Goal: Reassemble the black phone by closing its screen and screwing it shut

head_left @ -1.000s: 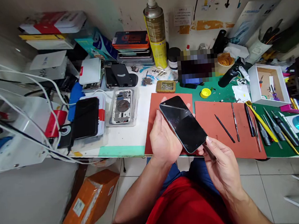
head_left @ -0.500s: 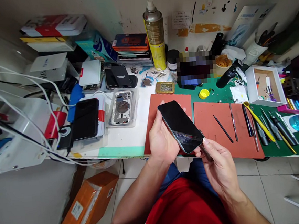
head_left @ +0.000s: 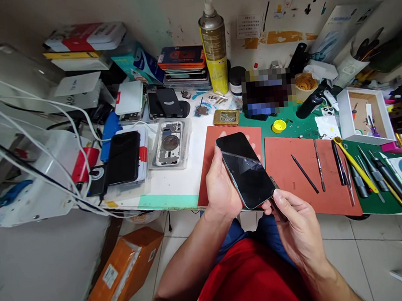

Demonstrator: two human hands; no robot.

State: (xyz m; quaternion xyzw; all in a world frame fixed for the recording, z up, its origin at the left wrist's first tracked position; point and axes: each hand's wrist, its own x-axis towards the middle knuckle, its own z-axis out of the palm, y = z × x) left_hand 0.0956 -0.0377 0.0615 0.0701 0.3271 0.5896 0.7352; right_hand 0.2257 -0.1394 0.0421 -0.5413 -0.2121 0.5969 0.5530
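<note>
A smartphone (head_left: 246, 174) with a dark, glossy screen facing up is cradled in my left hand (head_left: 221, 186), its thumb along the left edge and its fingertips showing past the right edge. My right hand (head_left: 297, 221) is closed at the phone's lower right corner. Between its thumb and fingers is a slim dark flat thing (head_left: 280, 214), partly hidden by the fingers; its kind I cannot make out. The phone is tilted above the front edge of a reddish-brown mat (head_left: 205, 168).
On a second reddish mat (head_left: 278, 163) lie a black pen-like tool (head_left: 304, 174) and a metal spudger (head_left: 319, 166). Several tools, with a yellow brush (head_left: 357, 166), lie to the right. An opened phone housing (head_left: 169, 143) and another dark phone (head_left: 123, 157) are at left; a spray can (head_left: 214, 52) stands behind.
The whole view has shifted slightly, so the bench appears further right. The reflection across the phone's screen has changed. Both hands keep nearly the same hold.
</note>
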